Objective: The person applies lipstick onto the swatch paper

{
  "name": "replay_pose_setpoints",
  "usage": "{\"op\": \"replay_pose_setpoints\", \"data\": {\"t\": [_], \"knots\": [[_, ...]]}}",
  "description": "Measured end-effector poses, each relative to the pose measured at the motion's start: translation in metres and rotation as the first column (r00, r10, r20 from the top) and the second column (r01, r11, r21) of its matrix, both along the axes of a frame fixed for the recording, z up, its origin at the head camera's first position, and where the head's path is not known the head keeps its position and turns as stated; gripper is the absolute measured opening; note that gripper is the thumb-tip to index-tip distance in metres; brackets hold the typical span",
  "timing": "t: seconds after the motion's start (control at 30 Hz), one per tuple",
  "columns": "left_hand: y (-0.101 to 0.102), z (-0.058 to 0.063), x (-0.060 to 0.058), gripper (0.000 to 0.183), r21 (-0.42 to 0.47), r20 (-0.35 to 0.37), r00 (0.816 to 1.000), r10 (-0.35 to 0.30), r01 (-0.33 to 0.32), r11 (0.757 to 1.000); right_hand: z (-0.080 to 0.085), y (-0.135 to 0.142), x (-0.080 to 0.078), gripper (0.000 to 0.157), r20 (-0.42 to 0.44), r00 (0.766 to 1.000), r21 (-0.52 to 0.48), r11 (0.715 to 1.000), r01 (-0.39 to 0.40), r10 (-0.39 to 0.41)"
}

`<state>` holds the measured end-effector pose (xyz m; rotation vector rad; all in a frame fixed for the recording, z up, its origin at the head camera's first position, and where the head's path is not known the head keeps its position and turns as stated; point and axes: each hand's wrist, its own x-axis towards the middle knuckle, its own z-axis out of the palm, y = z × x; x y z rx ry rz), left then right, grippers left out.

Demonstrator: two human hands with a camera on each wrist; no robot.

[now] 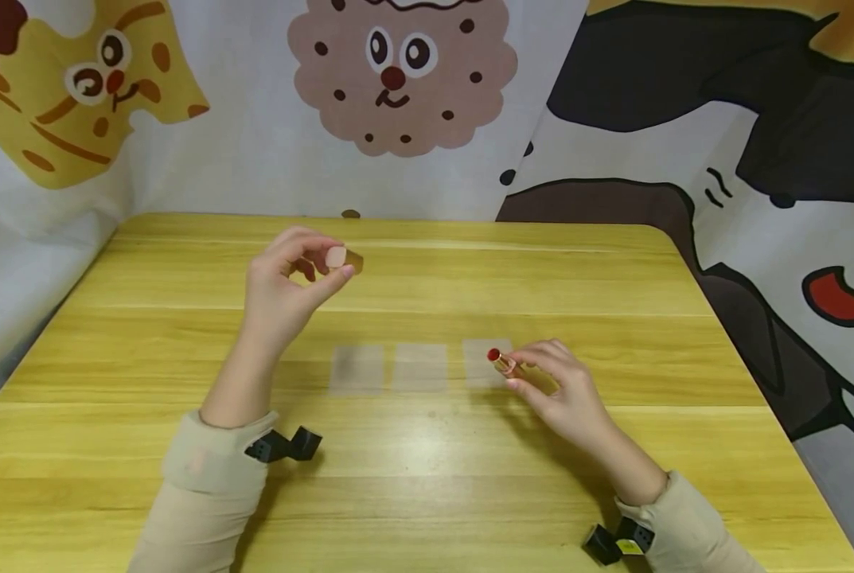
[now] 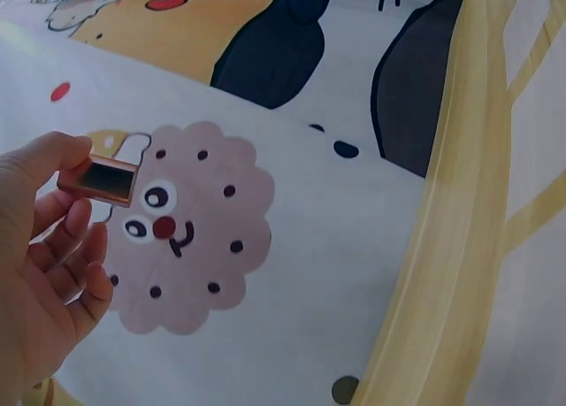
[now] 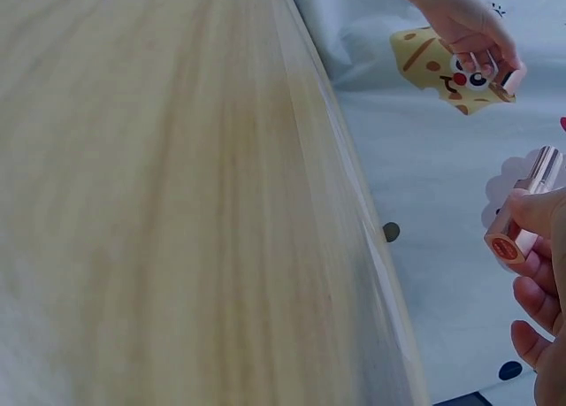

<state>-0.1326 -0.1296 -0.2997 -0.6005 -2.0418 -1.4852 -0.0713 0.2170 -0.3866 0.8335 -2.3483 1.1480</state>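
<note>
Rose-gold, slim, square-sided lipstick tube (image 1: 510,368) and small, boxy, copper-toned cap (image 2: 97,178), held apart

Item one, lipstick tube. Location: in the right hand (image 1: 570,394), raised above the yellow wood-grain bench (image 1: 412,509); in the head view, it overlaps the rightmost of three pale, translucent squares (image 1: 420,368). Grip: narrowed to the tube's width, thumb and fingertips pinching the body. Such a hold probably keeps skin off the bare inner tube.

Item two, cap. Location: in the left hand (image 1: 283,278), also raised, toward the bench's far side. Grip: pinched to the cap's width, the other fingers loosely bent; a fingertip hold presumably suits so small a piece.

Item three, squares. Flat on the bench in a row, spaced perhaps to keep each separate.

Appearance. Tube: glossy coppery pink; round red label on the base; narrower metallic inner tube, red showing at its rim. The right wrist view shows no red projecting, so the stick seems wound down. Cap: smooth, pale at one end; one dark face, hollow or reflecting, cannot tell.
</note>
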Motion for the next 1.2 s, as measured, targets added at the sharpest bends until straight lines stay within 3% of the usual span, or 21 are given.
{"op": "replay_pose_setpoints", "data": {"t": [0.27, 0.57, 0.87, 1.2], "knots": [[-0.014, -0.007, -0.009, 0.021, -0.080, 0.077, 0.993, 0.086, -0.080, 0.994, 0.001, 0.000, 0.000, 0.041, 0.004, 1.000, 0.002, 1.000, -0.002, 0.002], [-0.027, -0.014, -0.017, 0.026, -0.133, 0.151, 0.981, 0.122, -0.102, 0.986, 0.000, 0.000, 0.001, 0.042, 0.007, 1.000, 0.003, 1.000, 0.002, -0.002], [-0.039, -0.025, -0.024, 0.028, -0.199, 0.246, 0.955, 0.163, -0.115, 0.973, 0.002, 0.000, 0.002, 0.043, 0.015, 1.000, 0.005, 1.000, -0.008, 0.008], [-0.050, -0.045, -0.036, 0.025, -0.243, 0.312, 0.935, 0.171, -0.095, 0.965, 0.002, 0.000, 0.002, 0.041, 0.012, 1.000, 0.011, 1.000, -0.003, 0.003]]}}
